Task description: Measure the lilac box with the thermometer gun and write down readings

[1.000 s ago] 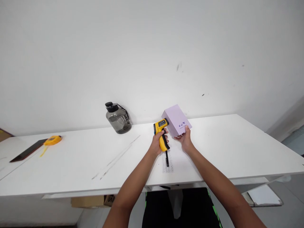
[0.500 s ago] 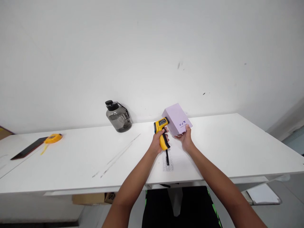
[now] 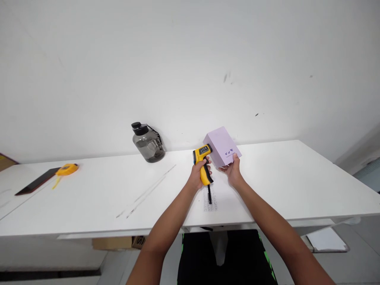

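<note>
My left hand (image 3: 196, 174) is wrapped round the grip of a yellow and black infrared thermometer (image 3: 204, 176). Its front end points right, close to the side of a lilac box (image 3: 221, 141); whether they touch I cannot tell. My right hand (image 3: 234, 171) holds that box tilted by its near lower corner, thumb on the printed face and fingers underneath. Small dark blue marks and a line of print show on the box near the thumb. Below the thermometer's grip, a black pen (image 3: 209, 195) lies on a patch of grey scribbles on the white table (image 3: 273, 186).
A dark transparent water jug (image 3: 148, 145) with a black lid stands by the wall. Further left lie a yellow tape measure (image 3: 67, 170) and a flat black object (image 3: 38, 182). Cardboard (image 3: 113, 243) sits under the table, and white sheets (image 3: 326, 239) are low on the right.
The view has shifted slightly, so everything sits a little higher. Both hands keep their holds on the thermometer and the box, with hardly any movement between them.
</note>
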`<state>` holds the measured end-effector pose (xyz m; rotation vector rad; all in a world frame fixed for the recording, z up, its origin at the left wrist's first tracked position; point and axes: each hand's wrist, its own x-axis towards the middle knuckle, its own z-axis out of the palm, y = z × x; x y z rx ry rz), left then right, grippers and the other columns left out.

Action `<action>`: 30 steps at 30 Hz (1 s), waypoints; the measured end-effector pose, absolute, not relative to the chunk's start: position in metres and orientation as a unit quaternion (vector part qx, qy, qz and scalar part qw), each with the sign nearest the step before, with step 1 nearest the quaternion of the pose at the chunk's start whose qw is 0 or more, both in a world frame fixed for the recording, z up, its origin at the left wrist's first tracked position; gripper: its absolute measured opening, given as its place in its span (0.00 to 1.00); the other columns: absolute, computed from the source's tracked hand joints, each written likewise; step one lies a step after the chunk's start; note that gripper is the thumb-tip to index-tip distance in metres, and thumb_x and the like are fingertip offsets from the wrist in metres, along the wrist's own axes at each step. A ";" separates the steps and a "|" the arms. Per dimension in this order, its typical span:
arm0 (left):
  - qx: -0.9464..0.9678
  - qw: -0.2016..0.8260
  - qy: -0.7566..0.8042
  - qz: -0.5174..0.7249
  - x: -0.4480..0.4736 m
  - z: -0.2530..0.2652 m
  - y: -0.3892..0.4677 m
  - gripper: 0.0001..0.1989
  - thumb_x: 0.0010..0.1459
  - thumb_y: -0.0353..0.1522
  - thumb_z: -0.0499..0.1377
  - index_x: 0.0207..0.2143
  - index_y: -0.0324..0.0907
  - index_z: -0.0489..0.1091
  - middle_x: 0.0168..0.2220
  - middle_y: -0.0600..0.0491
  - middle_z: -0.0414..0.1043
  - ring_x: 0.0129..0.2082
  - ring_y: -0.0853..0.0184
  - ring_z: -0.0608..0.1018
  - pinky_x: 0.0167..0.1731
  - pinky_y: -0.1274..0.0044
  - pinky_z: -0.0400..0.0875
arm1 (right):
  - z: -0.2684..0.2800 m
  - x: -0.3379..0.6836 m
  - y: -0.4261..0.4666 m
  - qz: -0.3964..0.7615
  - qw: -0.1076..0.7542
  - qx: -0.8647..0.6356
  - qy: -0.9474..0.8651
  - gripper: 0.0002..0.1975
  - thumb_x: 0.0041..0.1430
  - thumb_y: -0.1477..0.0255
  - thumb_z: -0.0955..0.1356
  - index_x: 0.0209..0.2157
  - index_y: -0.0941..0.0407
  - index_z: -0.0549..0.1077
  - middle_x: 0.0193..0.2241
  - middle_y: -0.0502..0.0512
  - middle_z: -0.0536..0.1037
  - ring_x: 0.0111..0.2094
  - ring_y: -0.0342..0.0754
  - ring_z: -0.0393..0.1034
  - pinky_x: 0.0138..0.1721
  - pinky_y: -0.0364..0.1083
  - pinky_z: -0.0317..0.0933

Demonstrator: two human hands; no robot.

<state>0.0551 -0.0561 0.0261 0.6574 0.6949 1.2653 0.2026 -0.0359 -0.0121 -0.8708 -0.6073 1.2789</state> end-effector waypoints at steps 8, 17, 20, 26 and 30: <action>0.297 0.709 0.306 0.561 0.054 0.023 -0.052 0.21 0.41 0.36 0.70 0.38 0.40 0.72 0.30 0.57 0.70 0.20 0.77 0.68 0.20 0.80 0.67 | -0.013 0.203 -0.036 0.569 0.673 -0.383 -0.276 0.35 0.45 0.37 0.64 0.48 0.46 0.67 0.42 0.52 0.78 0.36 0.52 0.74 0.33 0.50 0.69; 0.300 0.701 0.313 0.566 0.055 0.024 -0.053 0.23 0.40 0.37 0.71 0.39 0.39 0.72 0.30 0.58 0.70 0.20 0.77 0.67 0.19 0.80 0.67 | -0.010 0.202 -0.036 0.572 0.670 -0.388 -0.271 0.37 0.42 0.36 0.64 0.48 0.46 0.67 0.41 0.52 0.78 0.37 0.52 0.74 0.34 0.50 0.70; 0.306 0.701 0.311 0.564 0.055 0.025 -0.053 0.22 0.41 0.37 0.71 0.39 0.40 0.71 0.30 0.58 0.70 0.20 0.77 0.67 0.20 0.80 0.67 | -0.008 0.202 -0.037 0.574 0.670 -0.388 -0.266 0.36 0.43 0.36 0.64 0.47 0.46 0.67 0.40 0.51 0.78 0.37 0.52 0.74 0.35 0.50 0.69; 0.316 0.691 0.314 0.570 0.055 0.025 -0.053 0.20 0.42 0.37 0.70 0.37 0.39 0.71 0.30 0.58 0.69 0.20 0.77 0.67 0.20 0.80 0.67 | -0.005 0.201 -0.040 0.577 0.667 -0.386 -0.270 0.35 0.45 0.37 0.63 0.47 0.46 0.68 0.40 0.52 0.79 0.38 0.53 0.74 0.35 0.51 0.69; 0.321 0.692 0.312 0.566 0.054 0.024 -0.052 0.20 0.41 0.37 0.71 0.37 0.40 0.71 0.29 0.58 0.70 0.20 0.77 0.67 0.20 0.80 0.67 | -0.004 0.202 -0.041 0.582 0.665 -0.382 -0.273 0.35 0.46 0.37 0.63 0.48 0.45 0.68 0.40 0.52 0.79 0.38 0.54 0.74 0.35 0.51 0.69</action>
